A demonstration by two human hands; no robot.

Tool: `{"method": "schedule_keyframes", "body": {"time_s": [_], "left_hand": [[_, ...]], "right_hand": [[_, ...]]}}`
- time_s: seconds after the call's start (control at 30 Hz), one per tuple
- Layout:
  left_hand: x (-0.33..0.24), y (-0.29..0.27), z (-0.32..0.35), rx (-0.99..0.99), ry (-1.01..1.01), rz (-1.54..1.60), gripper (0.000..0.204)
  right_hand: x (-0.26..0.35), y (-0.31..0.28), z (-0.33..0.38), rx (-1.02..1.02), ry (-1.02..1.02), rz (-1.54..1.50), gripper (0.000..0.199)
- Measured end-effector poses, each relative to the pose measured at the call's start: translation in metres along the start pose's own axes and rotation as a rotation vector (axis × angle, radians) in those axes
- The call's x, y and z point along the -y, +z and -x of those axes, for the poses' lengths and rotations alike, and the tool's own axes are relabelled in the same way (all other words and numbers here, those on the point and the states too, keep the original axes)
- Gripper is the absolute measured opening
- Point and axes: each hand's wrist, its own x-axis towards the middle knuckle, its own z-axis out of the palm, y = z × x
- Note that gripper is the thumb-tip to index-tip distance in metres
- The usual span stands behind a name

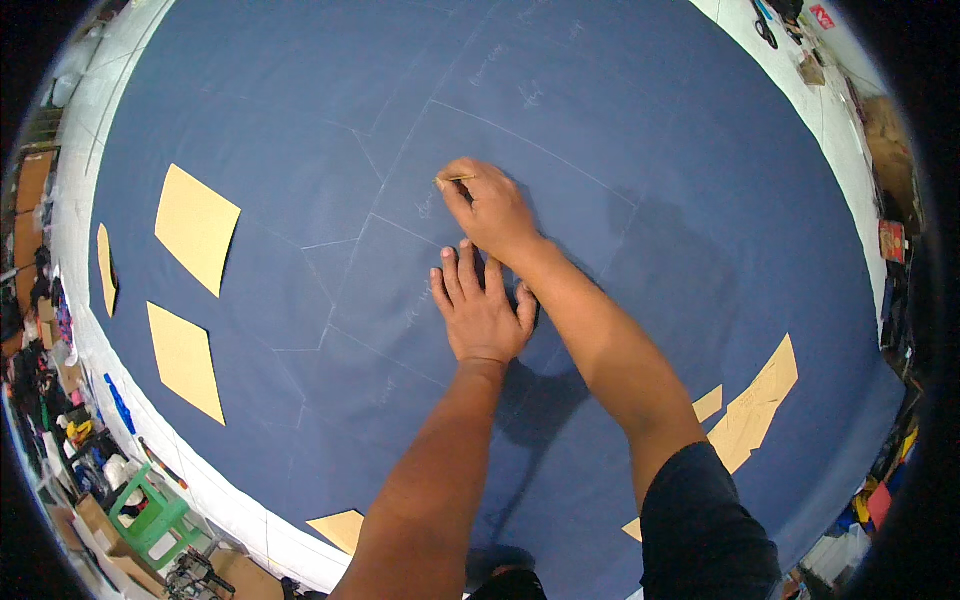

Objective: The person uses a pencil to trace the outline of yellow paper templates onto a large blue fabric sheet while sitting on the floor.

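Blue fabric, left hand spread flat, right hand pinching chalk

My left hand and forearm are bare, no watch, ring or glove on them. My right hand is bare too, and a dark short sleeve covers my right upper arm down to the elbow.
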Motion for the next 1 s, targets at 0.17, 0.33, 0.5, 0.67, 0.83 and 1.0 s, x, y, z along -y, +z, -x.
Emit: {"method": "schedule_keyframes", "body": {"time_s": [0.17, 0.33, 0.5, 0.67, 0.83, 1.0], "left_hand": [[0.001, 0.001, 0.001, -0.006, 0.003, 0.001, 0.063], [0.001, 0.001, 0.0, -0.03, 0.014, 0.016, 0.062], [0.0, 0.0, 0.0, -0.016, 0.002, 0.007, 0.063], [0.002, 0.001, 0.0, -0.01, -0.002, -0.001, 0.063], [0.003, 0.001, 0.0, 0.012, -0.02, -0.01, 0.061], [-0.001, -0.001, 0.0, 0.006, 0.017, -0.004, 0.062]], "right_hand": [[0.001, -0.005, 0.0, 0.047, 0.071, -0.024, 0.008], [-0.002, 0.001, 0.0, -0.047, 0.09, -0.052, 0.009], [-0.004, 0.004, -0.001, -0.08, 0.086, -0.017, 0.009], [-0.001, 0.004, -0.002, -0.091, 0.138, -0.064, 0.009], [-0.001, 0.005, -0.002, -0.132, 0.141, -0.038, 0.01], [-0.002, 0.002, -0.001, -0.18, 0.152, -0.046, 0.007]]}}
